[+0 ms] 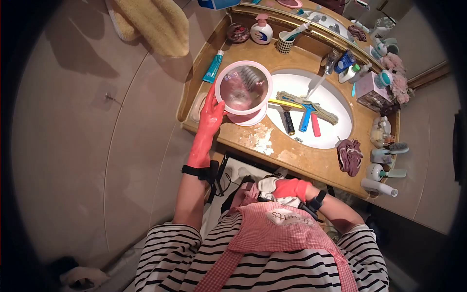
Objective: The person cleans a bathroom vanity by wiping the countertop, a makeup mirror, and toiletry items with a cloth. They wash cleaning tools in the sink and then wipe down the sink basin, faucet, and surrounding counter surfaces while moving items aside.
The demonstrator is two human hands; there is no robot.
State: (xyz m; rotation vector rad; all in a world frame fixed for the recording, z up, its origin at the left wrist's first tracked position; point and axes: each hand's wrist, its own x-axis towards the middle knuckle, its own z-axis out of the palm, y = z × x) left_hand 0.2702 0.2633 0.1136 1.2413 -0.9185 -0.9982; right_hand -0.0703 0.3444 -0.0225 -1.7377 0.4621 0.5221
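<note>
My left hand [212,114], in a red rubber glove, grips the edge of a round pink-rimmed mirror [243,64]. The mirror tilts upward above its pink base [249,118] at the counter's left end. Down by my apron, my right hand [291,189] wears the same kind of glove and is closed on a bunched white cloth [268,186]; its fingertips are partly hidden. In the oval sink [335,92] lie a window scrubber [318,111] with a blue handle, a yellow squeegee [286,103] and a red handle [315,125].
Water runs from the faucet [331,61]. Wet patches mark the counter [287,155]. Around it stand a toothpaste tube [213,67], pump bottle [261,31], checkered cup [285,44], purple cloth [350,156] and several bottles. A yellow towel [153,24] hangs at left.
</note>
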